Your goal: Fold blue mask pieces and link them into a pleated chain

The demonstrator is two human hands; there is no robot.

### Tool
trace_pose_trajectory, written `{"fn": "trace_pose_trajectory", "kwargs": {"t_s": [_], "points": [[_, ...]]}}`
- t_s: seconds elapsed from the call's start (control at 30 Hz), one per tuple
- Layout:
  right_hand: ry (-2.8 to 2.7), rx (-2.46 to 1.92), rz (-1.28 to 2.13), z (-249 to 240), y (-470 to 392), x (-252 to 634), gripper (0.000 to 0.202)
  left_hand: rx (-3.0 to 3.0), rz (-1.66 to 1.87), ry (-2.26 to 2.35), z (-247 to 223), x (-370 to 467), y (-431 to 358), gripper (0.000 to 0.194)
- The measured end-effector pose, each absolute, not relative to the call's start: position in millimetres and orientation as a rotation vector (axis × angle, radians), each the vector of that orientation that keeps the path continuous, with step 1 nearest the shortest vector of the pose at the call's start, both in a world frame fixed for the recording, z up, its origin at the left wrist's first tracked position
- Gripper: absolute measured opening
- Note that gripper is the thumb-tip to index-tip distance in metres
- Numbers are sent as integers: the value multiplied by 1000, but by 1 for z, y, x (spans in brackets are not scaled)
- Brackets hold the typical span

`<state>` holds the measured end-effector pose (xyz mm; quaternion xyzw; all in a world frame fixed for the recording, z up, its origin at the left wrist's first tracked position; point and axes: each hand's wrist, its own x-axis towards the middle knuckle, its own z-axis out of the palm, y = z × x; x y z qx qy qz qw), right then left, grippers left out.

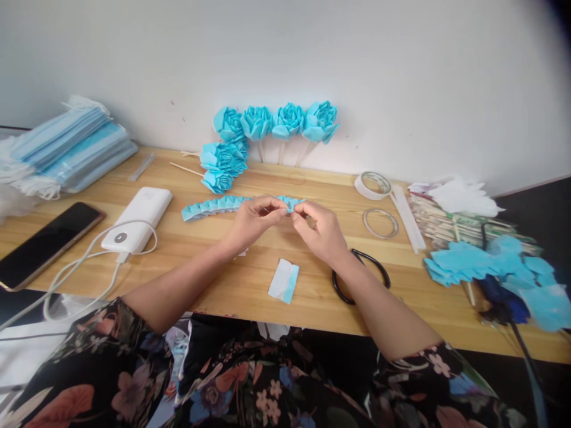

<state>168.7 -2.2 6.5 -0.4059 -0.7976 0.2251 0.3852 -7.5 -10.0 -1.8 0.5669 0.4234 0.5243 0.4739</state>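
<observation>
Between the fingertips of my left hand (261,219) and my right hand (319,227) is a small piece of light blue mask fabric (291,203), pinched from both sides. My fingers cover part of it, so its full shape is hidden. Just behind my left hand a row of folded blue petals (212,207) lies overlapping on the table. A flat white-and-blue fabric piece (284,280) rests below my hands, nearer the table's front edge. Black looped handles (373,261) lie partly under my right forearm.
Blue fabric flowers on sticks (288,122) lean against the wall. Stacked face masks (71,148), a phone (51,244) and a cabled power bank (138,220) are left. Tape rolls (373,185), white glue sticks (408,220), bundled sticks (432,223) and blue fabric pieces (464,261) are right.
</observation>
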Motion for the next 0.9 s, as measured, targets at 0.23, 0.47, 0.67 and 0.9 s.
{"fn": "trace_pose_trajectory", "kwargs": {"t_s": [0.23,0.47,0.67,0.9], "points": [[-2037,-1036,556,6,-1,169,13,1383,1281,1046,-2,-7,-10,17],[-2021,-1040,572,6,-3,168,14,1294,1282,1094,-1,-10,-8,17],[-2062,-1046,556,6,-2,168,15,1170,1368,1091,-3,-20,1,18],[-2405,-770,484,-7,-4,162,22,1115,1420,1058,-3,-25,6,16]]}}
